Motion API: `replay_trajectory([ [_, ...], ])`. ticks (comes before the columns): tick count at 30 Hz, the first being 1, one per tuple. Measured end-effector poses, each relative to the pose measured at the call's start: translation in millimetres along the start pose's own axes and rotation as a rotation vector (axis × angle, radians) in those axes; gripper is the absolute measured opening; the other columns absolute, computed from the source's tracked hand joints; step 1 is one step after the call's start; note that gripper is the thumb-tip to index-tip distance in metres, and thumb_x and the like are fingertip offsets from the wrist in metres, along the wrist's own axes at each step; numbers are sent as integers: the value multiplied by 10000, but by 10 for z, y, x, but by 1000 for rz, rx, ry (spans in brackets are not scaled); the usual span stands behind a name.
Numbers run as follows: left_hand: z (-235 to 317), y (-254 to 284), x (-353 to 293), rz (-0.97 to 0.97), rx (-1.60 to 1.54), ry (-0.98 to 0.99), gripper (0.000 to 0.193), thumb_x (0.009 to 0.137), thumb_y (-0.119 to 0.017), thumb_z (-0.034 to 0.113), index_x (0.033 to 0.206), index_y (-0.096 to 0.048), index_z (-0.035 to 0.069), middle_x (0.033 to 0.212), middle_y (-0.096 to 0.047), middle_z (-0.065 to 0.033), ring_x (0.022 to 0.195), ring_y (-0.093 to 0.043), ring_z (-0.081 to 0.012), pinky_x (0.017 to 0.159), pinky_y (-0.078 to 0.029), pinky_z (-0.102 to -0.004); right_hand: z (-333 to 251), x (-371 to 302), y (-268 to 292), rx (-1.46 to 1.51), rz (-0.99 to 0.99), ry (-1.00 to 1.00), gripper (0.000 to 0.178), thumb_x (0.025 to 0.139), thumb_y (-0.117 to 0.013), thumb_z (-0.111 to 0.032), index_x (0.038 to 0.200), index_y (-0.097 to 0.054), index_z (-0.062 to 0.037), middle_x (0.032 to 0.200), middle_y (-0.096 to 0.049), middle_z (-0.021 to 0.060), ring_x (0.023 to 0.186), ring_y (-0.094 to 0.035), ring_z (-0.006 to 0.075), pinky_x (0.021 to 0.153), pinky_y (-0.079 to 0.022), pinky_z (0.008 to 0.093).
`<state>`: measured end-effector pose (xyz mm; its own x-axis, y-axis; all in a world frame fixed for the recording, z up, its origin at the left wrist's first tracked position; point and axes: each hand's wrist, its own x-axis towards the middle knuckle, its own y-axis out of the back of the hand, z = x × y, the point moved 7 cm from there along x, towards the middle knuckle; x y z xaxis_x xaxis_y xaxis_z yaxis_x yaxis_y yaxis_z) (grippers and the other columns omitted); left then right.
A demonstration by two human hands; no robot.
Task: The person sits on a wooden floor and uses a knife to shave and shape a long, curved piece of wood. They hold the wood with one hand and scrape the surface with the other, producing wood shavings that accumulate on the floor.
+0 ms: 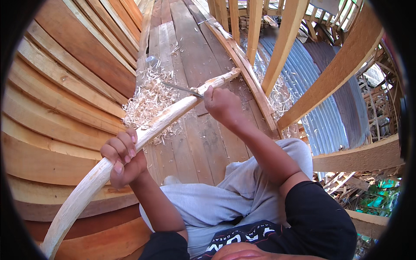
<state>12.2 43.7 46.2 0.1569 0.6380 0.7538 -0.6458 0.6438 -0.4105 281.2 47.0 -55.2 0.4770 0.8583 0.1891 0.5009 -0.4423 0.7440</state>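
Down near the lower left, the left hand wraps a long, pale, curved wooden stick, fingers curled tight around it and knuckles turned up, forearm rising from the bottom edge. The stick runs in an arc from the lower left corner up to the plank floor at the centre top. Further up it, the right hand is fisted on the handle of a knife, whose thin blade lies against the stick, pointing left. Its forearm stretches out from a black sleeve. Wood shavings are heaped just beside the stick.
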Motion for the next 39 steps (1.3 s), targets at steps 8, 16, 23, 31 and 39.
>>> replay_trajectory([
  [8,9,-55,31,32,44,47,212,725,-590,186,691,-381,171,624,-393,29,644,-417,-121,773,-336,-337,270,67,-72,-37,-42,15,549,970,-301,-316,691,-641,14,712,-642,245,670,-629,441,704,-500,553],
  [16,39,-154,31,-22,-18,15,225,715,-615,139,675,-394,150,600,-421,15,602,-447,-134,716,-345,-337,813,211,-24,-77,-62,-261,575,980,-272,-357,805,-665,25,874,-655,286,849,-643,439,794,-496,538],
  [23,111,-23,-40,-111,17,65,226,735,-616,182,689,-394,178,635,-407,38,660,-429,-112,768,-325,-319,-457,-393,-62,8,-406,-29,551,976,-286,-339,817,-663,30,881,-659,273,869,-640,439,834,-487,535],
  [31,76,-89,18,-30,13,22,225,691,-630,134,659,-408,145,579,-427,14,579,-449,-129,684,-350,-337,348,-3,44,-54,-206,-228,542,977,-287,-333,888,-669,41,923,-658,281,916,-631,449,858,-487,511],
  [39,47,-101,20,-21,24,16,242,703,-628,153,662,-390,151,580,-423,16,582,-450,-128,686,-349,-332,804,183,-62,-2,-159,-333,552,981,-262,-360,963,-661,21,1009,-649,277,1010,-612,433,920,-457,512],
])
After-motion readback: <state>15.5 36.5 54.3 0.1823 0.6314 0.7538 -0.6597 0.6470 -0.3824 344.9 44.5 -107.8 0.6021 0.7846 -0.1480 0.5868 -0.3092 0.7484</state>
